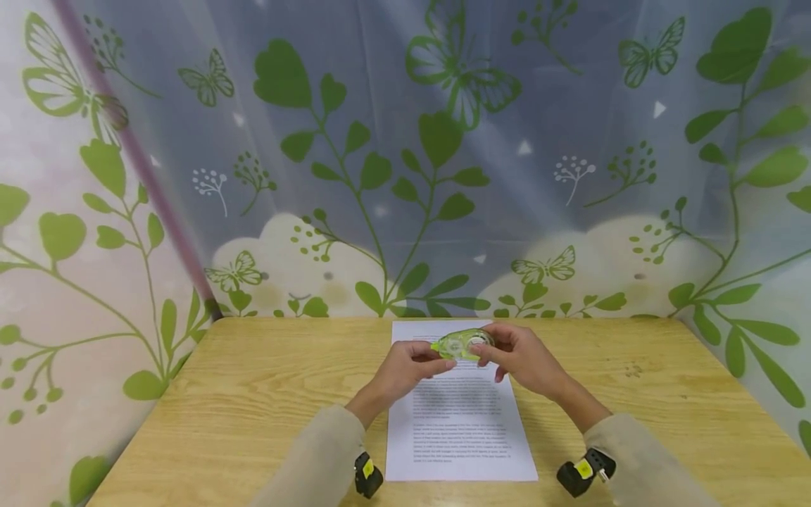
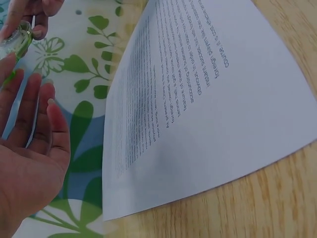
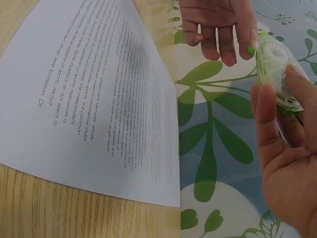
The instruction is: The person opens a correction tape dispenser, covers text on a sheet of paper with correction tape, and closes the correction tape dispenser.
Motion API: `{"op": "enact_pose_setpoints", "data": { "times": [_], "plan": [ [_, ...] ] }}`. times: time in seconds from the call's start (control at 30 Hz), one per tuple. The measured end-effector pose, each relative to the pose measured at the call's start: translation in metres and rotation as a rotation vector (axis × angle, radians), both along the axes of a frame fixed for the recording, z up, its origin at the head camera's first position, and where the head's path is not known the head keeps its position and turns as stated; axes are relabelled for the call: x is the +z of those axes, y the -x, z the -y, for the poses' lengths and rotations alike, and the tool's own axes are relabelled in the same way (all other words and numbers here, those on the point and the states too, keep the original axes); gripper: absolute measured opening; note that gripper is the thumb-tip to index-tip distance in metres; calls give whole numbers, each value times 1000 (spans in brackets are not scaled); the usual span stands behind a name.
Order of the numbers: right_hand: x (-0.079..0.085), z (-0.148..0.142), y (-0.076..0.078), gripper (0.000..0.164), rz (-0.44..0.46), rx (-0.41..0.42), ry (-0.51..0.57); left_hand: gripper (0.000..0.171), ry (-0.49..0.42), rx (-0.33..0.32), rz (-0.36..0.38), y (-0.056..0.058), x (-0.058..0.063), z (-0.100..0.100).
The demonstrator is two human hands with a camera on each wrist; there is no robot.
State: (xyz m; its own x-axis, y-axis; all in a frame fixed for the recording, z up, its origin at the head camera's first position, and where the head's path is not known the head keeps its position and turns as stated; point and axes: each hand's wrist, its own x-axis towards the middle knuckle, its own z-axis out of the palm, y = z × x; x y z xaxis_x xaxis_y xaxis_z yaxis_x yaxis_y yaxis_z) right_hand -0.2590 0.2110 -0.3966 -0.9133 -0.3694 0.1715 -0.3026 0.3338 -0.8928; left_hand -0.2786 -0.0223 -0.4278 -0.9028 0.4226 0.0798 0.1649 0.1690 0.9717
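A green, see-through correction tape dispenser (image 1: 457, 343) is held up between both hands, above the far part of a printed sheet (image 1: 459, 440). My right hand (image 1: 529, 360) grips its rounded body, thumb on the near face and fingers behind. At the narrow green tip, my left hand (image 1: 402, 370) pinches with thumb and index finger. In the right wrist view the dispenser (image 3: 277, 62) shows its round inner reels, and the left hand's other fingers hang loosely. The left wrist view has only part of the dispenser (image 2: 20, 42) at its left edge.
The sheet lies on a light wooden table (image 1: 272, 401). Behind the table hangs a curtain (image 1: 380, 91) with green leaves and butterflies, close to the far edge. Dark straps with yellow-marked devices (image 1: 368, 475) are on both wrists.
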Motion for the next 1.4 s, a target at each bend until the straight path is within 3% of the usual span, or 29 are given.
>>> {"op": "enact_pose_setpoints", "data": {
  "times": [0.1,0.3,0.53,0.73,0.93,1.07,1.3,1.4],
  "plan": [
    [0,1,1,27,2,7,-6,21,1,-1,-23,1,-3,3],
    [0,1,1,28,-4,11,-4,19,8,4,-31,-8,11,9],
    [-4,2,2,30,-6,5,-3,24,15,24,-8,3,-7,16],
    [-4,1,1,29,-10,1,3,25,36,11,-60,6,-5,22],
    [-8,-1,0,30,0,-3,20,23,42,5,-57,6,-4,25],
    [-11,-2,-1,30,11,4,30,23,46,0,-38,2,0,26],
    [-15,-2,-1,30,1,14,18,22,31,-23,-58,-14,27,28],
    [-16,-2,-2,31,8,13,20,22,40,-25,-73,-17,31,27]
  ]
}}
